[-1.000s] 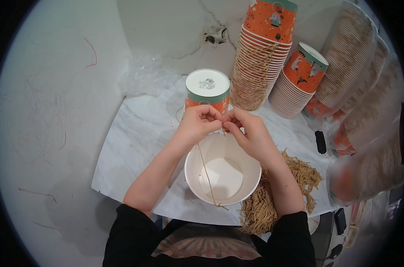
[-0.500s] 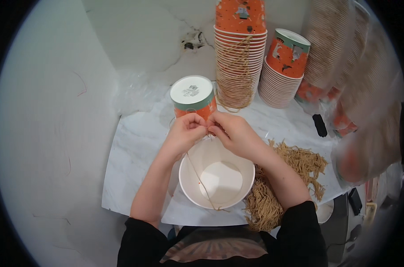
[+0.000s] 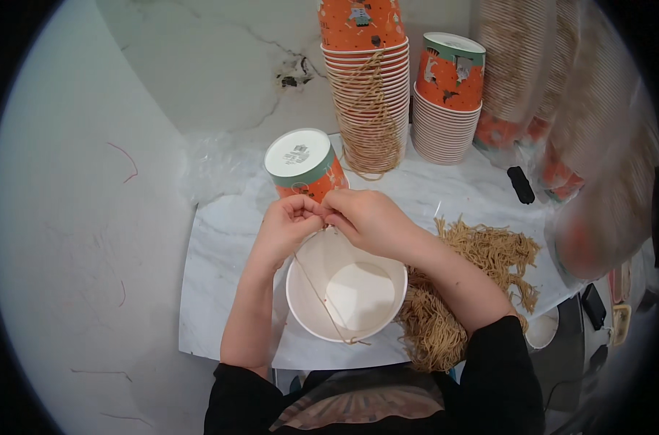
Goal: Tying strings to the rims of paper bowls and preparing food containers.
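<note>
A white-lined paper bucket (image 3: 358,293) stands mouth up in front of me. At its far rim my left hand (image 3: 282,228) and my right hand (image 3: 369,219) meet, thumbs and fingers pinched together. A thin tan cord (image 3: 315,287) runs from beneath the left hand across the bucket's mouth to its near rim. Both hands appear to grip this cord at the far rim, though the fingers cover the exact spot. Just beyond them is an upturned orange and green paper bucket (image 3: 298,154) with a white base. Heaped beside my right forearm lies a bundle of tan cords (image 3: 434,330).
Behind stand a tall stack of nested orange buckets (image 3: 369,94), draped with tan cord, and a shorter stack (image 3: 445,130). Bagged buckets (image 3: 587,145) crowd the right. A small black object (image 3: 520,185) lies near them. Crumpled clear plastic (image 3: 220,163) sits at the back left.
The view has shifted slightly, so the stacks appear farther left. Both hands stay pinched at the far rim, with only a slight shift of the fingers.
</note>
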A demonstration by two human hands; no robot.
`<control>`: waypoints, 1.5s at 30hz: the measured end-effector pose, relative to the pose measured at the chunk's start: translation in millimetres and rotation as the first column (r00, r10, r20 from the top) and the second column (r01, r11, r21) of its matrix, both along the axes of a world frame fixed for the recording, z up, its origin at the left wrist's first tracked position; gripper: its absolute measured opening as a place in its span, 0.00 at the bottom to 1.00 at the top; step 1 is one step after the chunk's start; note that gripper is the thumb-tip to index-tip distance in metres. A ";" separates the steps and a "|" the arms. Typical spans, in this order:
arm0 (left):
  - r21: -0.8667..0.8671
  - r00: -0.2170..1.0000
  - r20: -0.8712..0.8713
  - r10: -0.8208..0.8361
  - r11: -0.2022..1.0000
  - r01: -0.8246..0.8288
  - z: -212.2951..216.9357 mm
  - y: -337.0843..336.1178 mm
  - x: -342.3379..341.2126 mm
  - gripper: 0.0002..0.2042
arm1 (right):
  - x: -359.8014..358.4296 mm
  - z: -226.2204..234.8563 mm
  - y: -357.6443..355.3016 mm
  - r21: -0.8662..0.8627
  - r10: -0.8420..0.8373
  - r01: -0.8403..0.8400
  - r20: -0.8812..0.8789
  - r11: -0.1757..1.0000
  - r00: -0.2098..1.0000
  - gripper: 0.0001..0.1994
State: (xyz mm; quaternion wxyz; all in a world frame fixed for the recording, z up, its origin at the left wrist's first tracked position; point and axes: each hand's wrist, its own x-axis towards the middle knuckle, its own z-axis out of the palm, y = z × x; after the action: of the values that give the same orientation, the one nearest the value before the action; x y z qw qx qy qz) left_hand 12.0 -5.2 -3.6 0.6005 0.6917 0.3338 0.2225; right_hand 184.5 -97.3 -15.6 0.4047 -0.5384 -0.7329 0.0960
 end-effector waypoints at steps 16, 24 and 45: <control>-0.009 0.961 0.273 -0.034 0.999 0.038 -12.2 6.1 3.4 0.06 | 20.5 -19.9 24.9 -0.178 0.116 -0.306 -0.663 0.935 0.739 0.02; -0.059 0.958 0.286 -0.031 0.997 0.050 -13.3 9.1 2.5 0.05 | 24.9 -22.0 27.6 -0.221 0.120 -0.403 -0.736 0.888 0.666 0.03; 0.140 0.975 0.221 0.019 0.989 -0.051 -19.1 3.5 4.7 0.04 | 14.1 -20.5 19.8 -0.193 0.039 -0.131 -0.421 0.972 0.906 0.07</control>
State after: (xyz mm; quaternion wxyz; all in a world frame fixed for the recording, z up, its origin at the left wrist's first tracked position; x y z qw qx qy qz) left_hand 16.7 -1.7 -22.8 0.5776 0.6988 0.2610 0.3316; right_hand 198.6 -77.6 -36.0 0.4849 -0.5141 -0.6384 0.3051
